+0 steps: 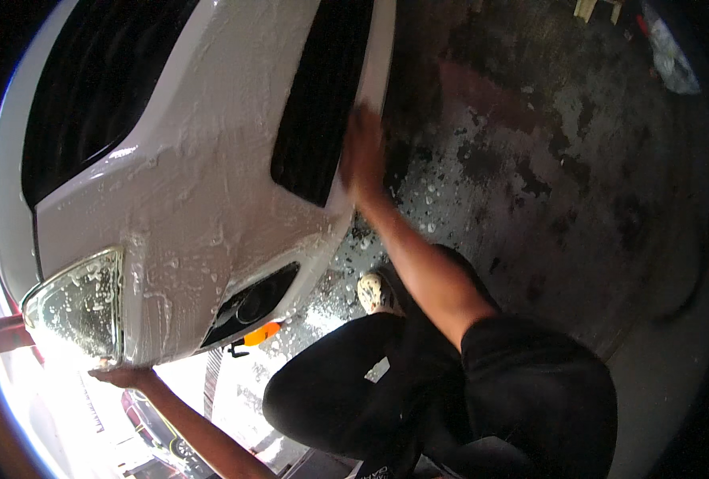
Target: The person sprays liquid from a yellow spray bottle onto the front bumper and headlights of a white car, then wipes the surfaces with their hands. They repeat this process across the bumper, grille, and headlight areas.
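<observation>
One blurred right hand (pixel 362 156) is at the edge of the soapy white painted car bumper (pixel 187 184), beside the long black grille opening (pixel 322 104); whether it is spread or holds a cloth, I cannot tell. The bumper fills the view's left half. At the corner of the clear, foam-flecked headlight (pixel 83 307) is the left hand (pixel 123 375), its grip unclear in glare. Rubbing suds over the bumper seems the step in hand; another stroke would call for even pressure along the curve.
</observation>
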Demonstrator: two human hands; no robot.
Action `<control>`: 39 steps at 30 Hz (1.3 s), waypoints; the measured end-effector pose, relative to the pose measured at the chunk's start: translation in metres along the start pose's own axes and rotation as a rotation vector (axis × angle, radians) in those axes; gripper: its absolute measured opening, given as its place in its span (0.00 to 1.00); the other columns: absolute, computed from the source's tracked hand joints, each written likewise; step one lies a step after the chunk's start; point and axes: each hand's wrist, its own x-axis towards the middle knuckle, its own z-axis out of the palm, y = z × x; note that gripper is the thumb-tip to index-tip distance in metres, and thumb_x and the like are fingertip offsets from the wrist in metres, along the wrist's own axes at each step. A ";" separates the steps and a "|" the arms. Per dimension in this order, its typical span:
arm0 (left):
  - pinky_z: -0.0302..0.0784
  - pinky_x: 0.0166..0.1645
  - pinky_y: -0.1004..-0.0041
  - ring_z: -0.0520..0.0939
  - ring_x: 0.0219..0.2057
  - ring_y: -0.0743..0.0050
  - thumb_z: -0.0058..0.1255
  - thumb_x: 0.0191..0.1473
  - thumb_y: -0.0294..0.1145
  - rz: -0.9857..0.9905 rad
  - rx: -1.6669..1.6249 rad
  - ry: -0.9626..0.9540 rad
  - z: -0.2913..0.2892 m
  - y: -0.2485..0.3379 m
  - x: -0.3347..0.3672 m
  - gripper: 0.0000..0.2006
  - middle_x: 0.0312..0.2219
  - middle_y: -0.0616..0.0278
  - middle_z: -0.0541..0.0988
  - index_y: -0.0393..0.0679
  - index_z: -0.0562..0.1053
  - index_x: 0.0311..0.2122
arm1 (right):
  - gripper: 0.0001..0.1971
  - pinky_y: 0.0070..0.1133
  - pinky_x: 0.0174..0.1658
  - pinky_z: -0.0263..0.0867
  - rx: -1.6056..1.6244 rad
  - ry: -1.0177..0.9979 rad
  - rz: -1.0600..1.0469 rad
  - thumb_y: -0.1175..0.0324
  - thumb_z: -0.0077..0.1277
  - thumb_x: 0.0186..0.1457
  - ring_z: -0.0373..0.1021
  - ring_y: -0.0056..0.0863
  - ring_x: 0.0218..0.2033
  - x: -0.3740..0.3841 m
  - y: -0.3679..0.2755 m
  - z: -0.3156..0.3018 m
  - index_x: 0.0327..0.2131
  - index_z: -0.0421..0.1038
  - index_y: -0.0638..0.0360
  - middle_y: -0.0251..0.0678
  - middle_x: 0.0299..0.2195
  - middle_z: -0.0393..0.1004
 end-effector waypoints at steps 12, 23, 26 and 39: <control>0.66 0.66 0.50 0.65 0.63 0.38 0.55 0.55 0.61 -0.205 -0.305 -0.004 0.026 0.052 0.001 0.50 0.64 0.37 0.59 0.33 0.49 0.69 | 0.27 0.46 0.70 0.49 -0.155 0.046 -0.010 0.79 0.41 0.62 0.44 0.60 0.70 0.003 -0.005 -0.003 0.65 0.55 0.67 0.55 0.69 0.47; 0.62 0.68 0.47 0.62 0.66 0.41 0.52 0.57 0.61 0.339 0.050 0.052 0.010 0.033 -0.015 0.46 0.65 0.44 0.59 0.39 0.52 0.69 | 0.29 0.52 0.69 0.46 -0.193 -0.110 0.065 0.72 0.39 0.66 0.38 0.66 0.70 0.059 0.020 -0.026 0.69 0.49 0.62 0.61 0.70 0.39; 0.54 0.69 0.45 0.57 0.68 0.39 0.42 0.61 0.61 -0.103 -0.303 -0.089 -0.009 0.003 -0.040 0.42 0.66 0.39 0.58 0.33 0.55 0.67 | 0.29 0.51 0.70 0.41 -0.179 -0.226 0.049 0.73 0.38 0.66 0.38 0.64 0.70 0.001 -0.010 -0.007 0.69 0.49 0.63 0.62 0.70 0.37; 0.55 0.68 0.41 0.58 0.65 0.26 0.58 0.54 0.58 0.319 0.379 0.025 0.000 -0.059 -0.072 0.49 0.63 0.28 0.58 0.26 0.52 0.65 | 0.28 0.44 0.71 0.41 -0.227 -0.167 0.058 0.75 0.40 0.65 0.40 0.58 0.71 0.006 -0.007 -0.010 0.68 0.53 0.61 0.51 0.72 0.38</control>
